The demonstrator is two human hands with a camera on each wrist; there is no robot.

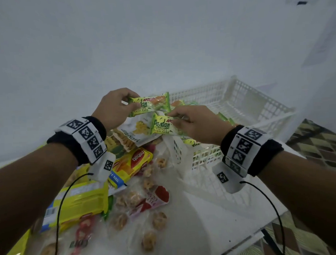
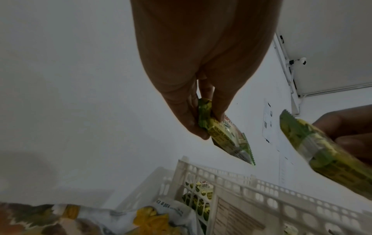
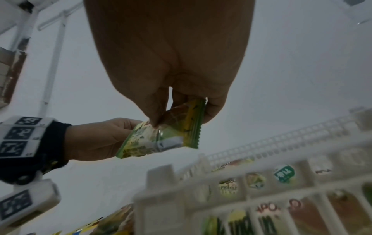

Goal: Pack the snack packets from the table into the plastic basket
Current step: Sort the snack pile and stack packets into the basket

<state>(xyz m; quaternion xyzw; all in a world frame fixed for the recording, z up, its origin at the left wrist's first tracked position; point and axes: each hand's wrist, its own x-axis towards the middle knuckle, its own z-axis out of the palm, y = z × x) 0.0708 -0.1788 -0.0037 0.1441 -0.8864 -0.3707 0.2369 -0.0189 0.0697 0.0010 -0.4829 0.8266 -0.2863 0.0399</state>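
Hands hold one green-and-yellow pandan cake packet each, lifted off the table (image 1: 214, 217). The left hand (image 1: 113, 108) has its grip closed on the end of the upper pandan packet (image 1: 149, 104), thumb and fingers pinching the crimped edge; from the left wrist view that packet (image 2: 225, 132) hangs down from the fingertips. The right hand (image 1: 197, 124) pinches the lower pandan packet (image 1: 161, 125) at its right end, its grip closed on the wrapper, and the two packets sit just beside each other between the grips. Beyond and under the right grip stands the white plastic basket (image 1: 257, 105), with more green packets (image 1: 226, 118) already lying inside near its left wall. Below both grips the table carries a white jackfruit chip pouch (image 1: 135, 132), a yellow-and-red biscuit pack (image 1: 134, 163), yellow boxes (image 1: 80, 204) and clear bags of small round biscuits (image 1: 147, 206).
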